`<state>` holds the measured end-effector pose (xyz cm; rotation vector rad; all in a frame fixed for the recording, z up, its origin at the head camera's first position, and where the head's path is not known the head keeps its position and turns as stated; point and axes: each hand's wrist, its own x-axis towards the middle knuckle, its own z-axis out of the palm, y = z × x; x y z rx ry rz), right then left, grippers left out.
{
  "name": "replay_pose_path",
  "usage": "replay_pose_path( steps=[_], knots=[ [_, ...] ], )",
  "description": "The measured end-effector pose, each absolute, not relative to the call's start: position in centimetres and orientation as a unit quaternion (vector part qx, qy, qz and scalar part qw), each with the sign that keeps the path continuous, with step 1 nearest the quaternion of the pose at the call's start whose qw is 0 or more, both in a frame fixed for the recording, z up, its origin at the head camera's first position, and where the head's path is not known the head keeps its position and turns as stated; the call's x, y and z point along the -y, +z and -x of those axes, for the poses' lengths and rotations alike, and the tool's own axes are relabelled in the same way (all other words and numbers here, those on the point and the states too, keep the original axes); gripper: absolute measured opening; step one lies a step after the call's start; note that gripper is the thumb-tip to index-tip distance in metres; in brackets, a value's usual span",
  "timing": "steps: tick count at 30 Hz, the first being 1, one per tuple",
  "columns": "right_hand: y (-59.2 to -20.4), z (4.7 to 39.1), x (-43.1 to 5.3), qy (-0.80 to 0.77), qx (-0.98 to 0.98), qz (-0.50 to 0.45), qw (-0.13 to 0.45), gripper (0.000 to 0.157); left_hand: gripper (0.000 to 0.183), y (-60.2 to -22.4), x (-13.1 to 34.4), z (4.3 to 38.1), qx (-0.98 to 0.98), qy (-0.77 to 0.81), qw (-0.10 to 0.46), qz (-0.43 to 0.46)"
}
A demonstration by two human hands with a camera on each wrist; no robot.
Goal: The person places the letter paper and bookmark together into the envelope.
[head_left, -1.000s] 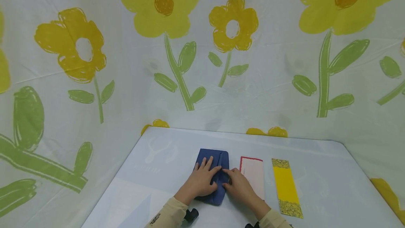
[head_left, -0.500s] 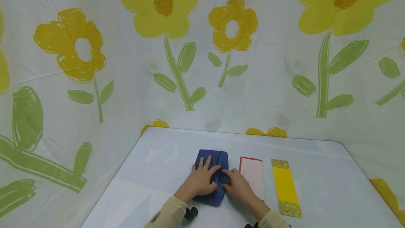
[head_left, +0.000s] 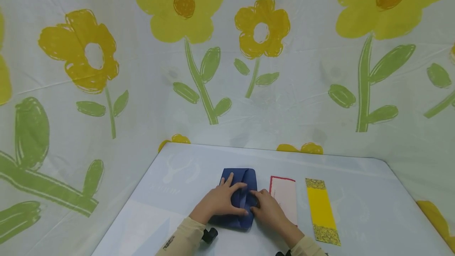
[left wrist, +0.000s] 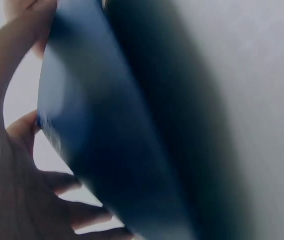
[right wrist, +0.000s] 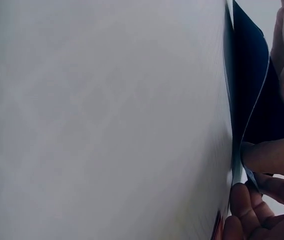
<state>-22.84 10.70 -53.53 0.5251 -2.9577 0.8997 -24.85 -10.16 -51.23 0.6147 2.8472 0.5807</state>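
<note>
A dark blue paper envelope (head_left: 233,218) lies lengthwise on the table in the head view, its long flap raised along the right side. My left hand (head_left: 218,200) rests over its left and middle part, fingers spread, with thumb and index finger reaching towards the flap. The left wrist view has the blue paper (left wrist: 102,115) large and blurred, fingertips at its edge. My right hand (head_left: 269,208) pinches the envelope's right edge. In the right wrist view the curved blue flap (right wrist: 251,65) runs down between the right thumb and fingers.
Right of the envelope lies a white card with a red border (head_left: 284,196), partly behind my right hand. Farther right is a yellow strip with patterned gold ends (head_left: 321,208). The pale table (head_left: 373,208) meets a flower-printed curtain (head_left: 302,90) at the back.
My left hand has shifted slightly left, its thumb now stretched out to the right. The envelope's flap stands up more. My right hand has hardly moved.
</note>
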Motion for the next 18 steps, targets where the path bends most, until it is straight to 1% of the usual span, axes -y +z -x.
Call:
replay_pose_path(
  steps=[3,7,13,18],
  knots=[
    [-53.4,22.8,-10.8,0.284,0.944,-0.166,0.005,0.049,0.098,-50.8,10.6,25.0,-0.949,0.213,0.106,-0.208],
    [-53.3,22.7,-10.8,0.290,0.943,-0.165,0.001,0.049,0.108,-50.5,11.2,25.2,-0.941,0.216,0.120,-0.229],
    [-53.2,22.5,-10.8,0.296,0.939,-0.172,0.019,0.049,0.124,-50.2,11.7,25.2,-0.935,0.210,0.124,-0.256],
    [-53.2,22.4,-11.0,0.299,0.938,-0.175,0.025,0.048,0.129,-50.1,11.7,25.1,-0.936,0.209,0.116,-0.258]
  ],
)
